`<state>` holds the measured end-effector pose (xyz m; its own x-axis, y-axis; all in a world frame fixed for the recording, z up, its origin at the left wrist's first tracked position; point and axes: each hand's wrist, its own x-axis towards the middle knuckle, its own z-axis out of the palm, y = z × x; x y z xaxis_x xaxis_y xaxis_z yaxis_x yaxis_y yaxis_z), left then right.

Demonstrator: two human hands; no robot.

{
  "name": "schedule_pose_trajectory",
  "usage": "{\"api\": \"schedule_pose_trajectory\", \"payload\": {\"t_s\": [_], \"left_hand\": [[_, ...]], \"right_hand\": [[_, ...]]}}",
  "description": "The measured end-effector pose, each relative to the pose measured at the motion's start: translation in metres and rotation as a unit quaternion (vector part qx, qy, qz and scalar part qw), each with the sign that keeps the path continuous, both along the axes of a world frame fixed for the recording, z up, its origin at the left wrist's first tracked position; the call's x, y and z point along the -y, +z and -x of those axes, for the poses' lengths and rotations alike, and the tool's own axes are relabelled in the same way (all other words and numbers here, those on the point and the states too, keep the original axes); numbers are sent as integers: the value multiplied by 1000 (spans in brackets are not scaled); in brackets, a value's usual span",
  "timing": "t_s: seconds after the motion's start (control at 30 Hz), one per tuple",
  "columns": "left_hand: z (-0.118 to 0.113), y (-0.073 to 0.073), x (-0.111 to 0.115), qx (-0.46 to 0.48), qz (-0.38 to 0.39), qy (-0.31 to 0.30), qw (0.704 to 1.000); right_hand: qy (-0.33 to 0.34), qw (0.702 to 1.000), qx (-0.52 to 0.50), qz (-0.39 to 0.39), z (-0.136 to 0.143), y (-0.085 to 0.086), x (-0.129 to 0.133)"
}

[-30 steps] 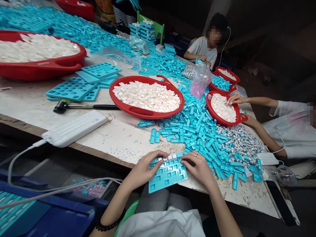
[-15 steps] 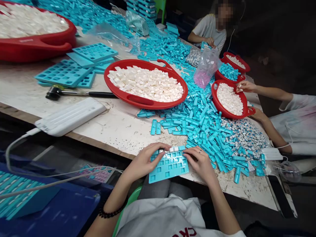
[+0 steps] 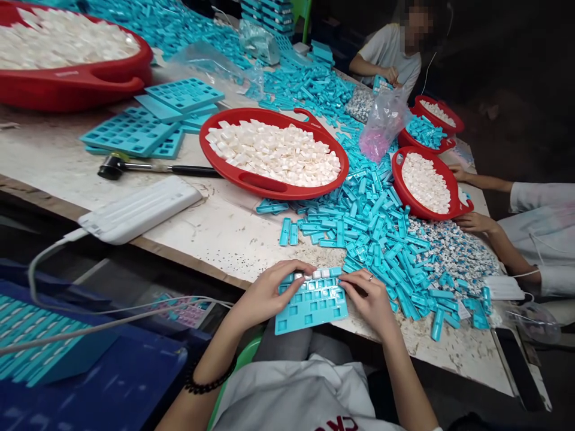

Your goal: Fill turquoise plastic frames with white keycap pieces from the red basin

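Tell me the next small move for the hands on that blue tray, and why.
Perhaps a light press with the right hand along the far edge of the blue tray, the left hand bracing it: white pieces stand along that edge, both hands hold the tray near them, and this view does not show whether the pieces sit fully down.

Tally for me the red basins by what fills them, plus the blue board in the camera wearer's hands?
Red basins of white pieces: 4
Red basin of blue pieces: 1
Blue board in the left hand and right hand: 1
Total: 6
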<state>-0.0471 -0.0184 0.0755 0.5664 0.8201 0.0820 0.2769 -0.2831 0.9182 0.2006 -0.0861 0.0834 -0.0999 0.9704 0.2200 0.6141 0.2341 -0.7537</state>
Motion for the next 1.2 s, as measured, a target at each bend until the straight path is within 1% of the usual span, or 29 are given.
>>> {"api": "schedule_pose_trajectory", "payload": {"t_s": [0.17,0.33,0.47,0.53,0.67,0.73,0.83,0.9,0.97,1.03,1.1,1.17,1.2], "left_hand": [[0,1,1,-4,8,-1,1000],[0,1,1,-9,8,9,1000],[0,3,1,5,19,18,1000],[-1,3,1,33,30,37,998],[-2,-3,2,125,51,115,984],[-2,-6,1,149,54,153,975],[-3,-10,-1,135,43,209,968],[-4,-11,-2,125,46,234,963],[-4,-11,-2,125,59,245,960],[-3,-9,-1,124,62,250,958],[-1,-3,-1,114,41,249,961],[0,10,-6,86,-10,237,968],[0,19,-13,65,-47,227,970]], "right_hand": [[0,1000,-6,-11,1,-2,0],[-25,999,-1,-43,1,-4,0],[-11,998,19,-59,1,-6,1],[0,998,23,-60,1,-6,1],[3,997,27,-65,2,-5,1],[-25,996,25,-76,3,-4,2],[-108,986,13,-125,5,-5,10],[-158,973,-3,-166,8,-9,19],[-194,962,-27,-189,11,-14,30],[-218,954,-45,-202,12,-20,41],[-219,950,-54,-214,13,-25,47],[-200,953,-58,-222,13,-28,50],[-189,955,-61,-219,13,-29,50]]}}
